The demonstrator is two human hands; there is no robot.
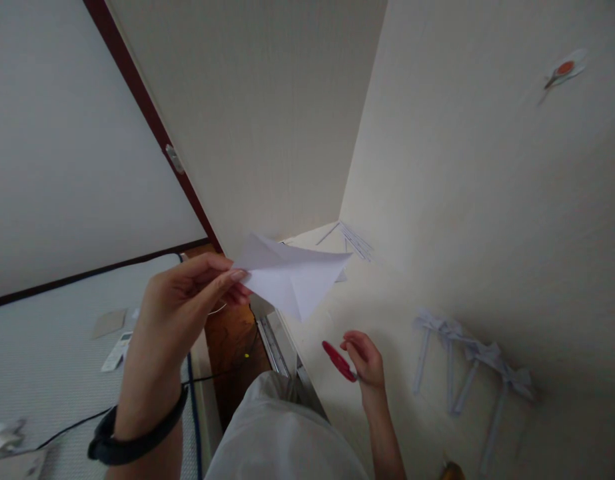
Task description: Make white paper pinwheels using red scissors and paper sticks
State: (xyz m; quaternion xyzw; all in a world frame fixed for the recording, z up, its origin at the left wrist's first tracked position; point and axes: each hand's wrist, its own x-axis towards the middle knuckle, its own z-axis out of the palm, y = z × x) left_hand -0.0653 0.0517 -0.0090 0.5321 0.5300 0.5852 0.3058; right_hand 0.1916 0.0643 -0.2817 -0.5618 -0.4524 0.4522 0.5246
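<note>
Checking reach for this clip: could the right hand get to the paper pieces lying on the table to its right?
Probably yes. The right hand holds red scissors, and bare table lies between it and the paper pieces, with nothing in the way.

One folded paper (292, 280), one scissors (338, 361), three paper flowers (467, 363)

The left hand (184, 293) covers one corner of the folded paper (292, 277). The right hand (364, 357) wraps the red scissors (338, 361), hiding their blades. Both forearms run off the bottom edge. Near the desk's near edge, a brown object (452, 472) is cut off. The orange thing (564, 68) near the desk's far right corner is too blurred to identify.
</note>
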